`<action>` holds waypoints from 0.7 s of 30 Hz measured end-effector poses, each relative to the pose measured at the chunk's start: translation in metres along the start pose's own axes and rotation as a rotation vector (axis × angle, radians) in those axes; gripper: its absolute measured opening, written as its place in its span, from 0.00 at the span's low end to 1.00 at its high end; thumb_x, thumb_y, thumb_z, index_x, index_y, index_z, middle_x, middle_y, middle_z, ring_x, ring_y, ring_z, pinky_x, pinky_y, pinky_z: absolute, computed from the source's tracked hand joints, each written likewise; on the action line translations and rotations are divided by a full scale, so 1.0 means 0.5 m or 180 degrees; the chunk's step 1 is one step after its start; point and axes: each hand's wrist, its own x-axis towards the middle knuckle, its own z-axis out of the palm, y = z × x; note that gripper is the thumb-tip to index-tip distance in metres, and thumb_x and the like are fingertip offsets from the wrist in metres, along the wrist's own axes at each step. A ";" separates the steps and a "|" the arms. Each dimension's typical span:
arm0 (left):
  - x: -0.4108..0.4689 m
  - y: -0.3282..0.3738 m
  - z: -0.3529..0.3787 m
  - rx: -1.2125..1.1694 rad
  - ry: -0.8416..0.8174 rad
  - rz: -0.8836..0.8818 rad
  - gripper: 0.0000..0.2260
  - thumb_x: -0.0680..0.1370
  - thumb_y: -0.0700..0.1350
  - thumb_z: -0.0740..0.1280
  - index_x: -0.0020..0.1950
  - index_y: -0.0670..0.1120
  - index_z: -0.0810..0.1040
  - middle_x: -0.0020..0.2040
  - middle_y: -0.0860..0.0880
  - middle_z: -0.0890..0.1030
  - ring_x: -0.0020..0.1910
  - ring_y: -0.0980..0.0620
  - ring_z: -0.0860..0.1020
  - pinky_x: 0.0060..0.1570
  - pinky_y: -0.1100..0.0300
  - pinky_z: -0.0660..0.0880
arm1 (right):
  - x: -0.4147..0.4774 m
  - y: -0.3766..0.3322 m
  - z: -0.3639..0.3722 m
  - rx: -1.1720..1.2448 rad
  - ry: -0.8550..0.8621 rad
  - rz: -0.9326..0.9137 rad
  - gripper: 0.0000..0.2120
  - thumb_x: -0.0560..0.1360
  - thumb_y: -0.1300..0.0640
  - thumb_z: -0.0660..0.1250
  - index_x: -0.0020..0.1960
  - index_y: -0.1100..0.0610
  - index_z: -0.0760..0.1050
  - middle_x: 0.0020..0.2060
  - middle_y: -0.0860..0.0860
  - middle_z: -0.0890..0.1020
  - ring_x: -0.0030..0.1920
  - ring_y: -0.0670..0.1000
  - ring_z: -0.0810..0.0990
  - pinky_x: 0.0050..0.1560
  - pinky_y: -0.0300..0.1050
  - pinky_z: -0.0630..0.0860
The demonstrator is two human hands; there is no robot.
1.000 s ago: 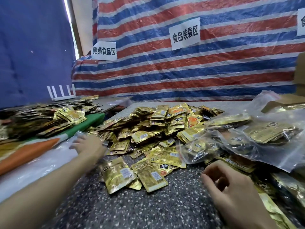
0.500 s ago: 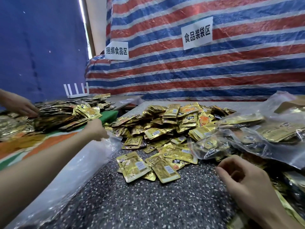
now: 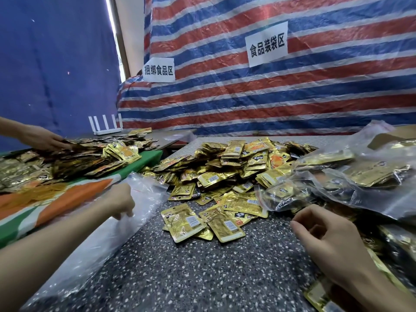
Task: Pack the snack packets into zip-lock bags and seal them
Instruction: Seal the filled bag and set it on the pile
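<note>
A big pile of gold snack packets [image 3: 236, 167] lies on the speckled table [image 3: 202, 266], with a few loose packets [image 3: 202, 221] nearest me. My left hand [image 3: 120, 202] is at the left table edge, fingers bent down and pinching the top of a stack of empty clear zip-lock bags [image 3: 146, 190]. My right hand [image 3: 326, 237] hovers low at the right with loosely curled fingers and holds nothing. Just beyond it lie filled zip-lock bags [image 3: 337, 183] with packets inside.
On the left stands a second table with a green, orange and white cover [image 3: 67, 199] and another heap of packets [image 3: 78, 161]. Another person's hand [image 3: 42, 138] reaches into that heap. A white router [image 3: 105, 128] and a striped tarp wall [image 3: 270, 97] are behind. A cardboard box [image 3: 400, 136] is far right.
My left hand has drawn back toward me along the clear bags, its fingers now curled down on them. Another person's hand has appeared on the left heap. My right hand has barely moved.
</note>
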 end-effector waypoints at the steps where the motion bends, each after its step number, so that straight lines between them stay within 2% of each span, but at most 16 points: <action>1: 0.001 -0.002 -0.006 -0.0080 0.0055 0.0026 0.10 0.70 0.34 0.75 0.40 0.36 0.74 0.35 0.39 0.80 0.22 0.45 0.80 0.20 0.58 0.75 | -0.001 -0.001 -0.001 0.0021 0.0003 0.0023 0.10 0.72 0.58 0.74 0.39 0.44 0.78 0.30 0.45 0.82 0.28 0.46 0.78 0.27 0.39 0.72; 3: -0.005 0.002 -0.025 -0.0222 0.0254 0.0030 0.06 0.73 0.35 0.71 0.42 0.36 0.74 0.37 0.39 0.82 0.25 0.43 0.81 0.24 0.56 0.78 | -0.001 0.000 -0.001 0.0027 0.0027 0.0052 0.10 0.72 0.59 0.75 0.38 0.46 0.78 0.29 0.45 0.81 0.27 0.46 0.78 0.27 0.36 0.71; 5: -0.022 0.023 -0.050 -0.0246 0.0576 0.0164 0.03 0.74 0.36 0.66 0.42 0.38 0.73 0.35 0.41 0.82 0.26 0.44 0.81 0.27 0.54 0.80 | 0.001 0.002 -0.002 0.0020 0.0066 0.0065 0.10 0.72 0.59 0.75 0.36 0.47 0.78 0.30 0.45 0.81 0.28 0.46 0.78 0.27 0.35 0.70; 8: -0.060 0.088 -0.081 -0.0256 0.0887 0.0729 0.10 0.78 0.41 0.65 0.38 0.39 0.79 0.33 0.43 0.83 0.29 0.47 0.81 0.38 0.48 0.82 | 0.005 0.002 -0.004 0.0208 0.0093 0.0133 0.08 0.72 0.57 0.74 0.36 0.48 0.79 0.31 0.46 0.82 0.29 0.46 0.78 0.28 0.33 0.71; 11: -0.140 0.184 -0.083 -0.0700 0.0584 0.1755 0.14 0.82 0.46 0.64 0.38 0.46 0.82 0.42 0.44 0.85 0.30 0.49 0.76 0.36 0.52 0.78 | 0.007 -0.010 -0.011 0.0838 -0.0029 0.0399 0.07 0.73 0.47 0.72 0.39 0.48 0.80 0.33 0.50 0.83 0.28 0.46 0.78 0.27 0.37 0.72; 14: -0.252 0.271 -0.049 -0.1072 -0.0032 0.2813 0.11 0.82 0.47 0.62 0.42 0.57 0.78 0.42 0.54 0.83 0.39 0.58 0.81 0.39 0.66 0.77 | 0.012 -0.023 -0.017 0.1655 -0.0252 0.0907 0.17 0.70 0.39 0.72 0.42 0.54 0.82 0.35 0.56 0.84 0.30 0.52 0.79 0.25 0.41 0.73; 15: -0.279 0.293 -0.026 -0.1136 -0.0209 0.3033 0.10 0.82 0.48 0.62 0.44 0.59 0.78 0.43 0.55 0.83 0.42 0.59 0.81 0.41 0.66 0.78 | 0.014 -0.027 -0.017 0.1841 -0.0327 0.1066 0.21 0.70 0.37 0.73 0.42 0.57 0.82 0.36 0.58 0.84 0.30 0.54 0.79 0.24 0.42 0.73; 16: -0.302 0.313 0.000 -0.1134 -0.0336 0.3192 0.10 0.82 0.50 0.62 0.45 0.60 0.79 0.45 0.55 0.83 0.44 0.55 0.82 0.45 0.61 0.80 | 0.015 -0.030 -0.017 0.1991 -0.0425 0.1208 0.24 0.70 0.36 0.73 0.43 0.59 0.82 0.37 0.59 0.84 0.31 0.55 0.80 0.24 0.42 0.74; 17: -0.321 0.329 0.028 -0.1058 -0.0367 0.3355 0.10 0.83 0.51 0.61 0.46 0.58 0.80 0.45 0.57 0.83 0.44 0.53 0.81 0.46 0.55 0.80 | 0.016 -0.033 -0.017 0.2081 -0.0534 0.1327 0.26 0.69 0.37 0.74 0.43 0.62 0.81 0.38 0.61 0.84 0.32 0.56 0.80 0.24 0.42 0.74; 18: -0.338 0.342 0.057 -0.0958 -0.0341 0.3534 0.11 0.83 0.51 0.61 0.45 0.57 0.81 0.42 0.58 0.82 0.42 0.54 0.80 0.45 0.53 0.78 | 0.016 -0.035 -0.017 0.2090 -0.0630 0.1388 0.26 0.70 0.37 0.74 0.42 0.62 0.81 0.38 0.61 0.84 0.32 0.56 0.81 0.24 0.43 0.74; 19: -0.350 0.350 0.086 -0.0909 -0.0303 0.3688 0.10 0.83 0.52 0.61 0.47 0.56 0.80 0.38 0.61 0.80 0.38 0.58 0.77 0.42 0.57 0.75 | 0.016 -0.037 -0.017 0.2043 -0.0686 0.1410 0.25 0.70 0.38 0.75 0.41 0.62 0.81 0.37 0.61 0.84 0.32 0.56 0.81 0.24 0.42 0.74; 20: -0.361 0.354 0.112 -0.0957 -0.0283 0.3788 0.07 0.83 0.52 0.60 0.53 0.57 0.78 0.36 0.63 0.78 0.37 0.61 0.75 0.39 0.59 0.71 | 0.015 -0.038 -0.016 0.1945 -0.0705 0.1405 0.25 0.68 0.39 0.75 0.41 0.64 0.82 0.35 0.61 0.84 0.32 0.56 0.82 0.24 0.42 0.74; 21: -0.368 0.355 0.133 -0.1052 -0.0258 0.3828 0.07 0.83 0.51 0.60 0.57 0.60 0.77 0.39 0.63 0.79 0.38 0.63 0.74 0.40 0.61 0.70 | 0.013 -0.039 -0.016 0.1839 -0.0710 0.1406 0.25 0.66 0.42 0.76 0.40 0.66 0.82 0.34 0.62 0.84 0.32 0.56 0.82 0.24 0.41 0.73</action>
